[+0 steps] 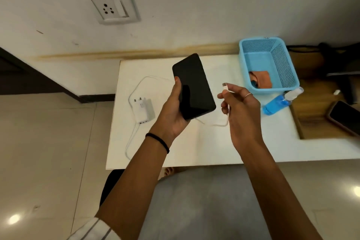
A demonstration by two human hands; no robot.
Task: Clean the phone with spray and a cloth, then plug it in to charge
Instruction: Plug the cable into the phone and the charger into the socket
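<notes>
While your left hand (173, 111) grips the phone (193, 86) above the table (194, 148), your right hand (240, 109) pinches the cable (227, 103) near its plug, just beside the phone. The charger (143, 110) lies on the table at left, unplugged; the socket (111, 8) is on the wall above. At right stand a basket (268, 64) with the cloth (260, 79) inside and the spray (280, 101) lying beside it. Another phone (345, 117) lies far right.

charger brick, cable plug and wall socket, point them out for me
charger brick (143, 110), head view, on its white body lying on the table.
cable plug (225, 85), head view, on the metal tip above the right hand's fingers.
wall socket (108, 8), head view, on the pin holes of the plate.
</notes>
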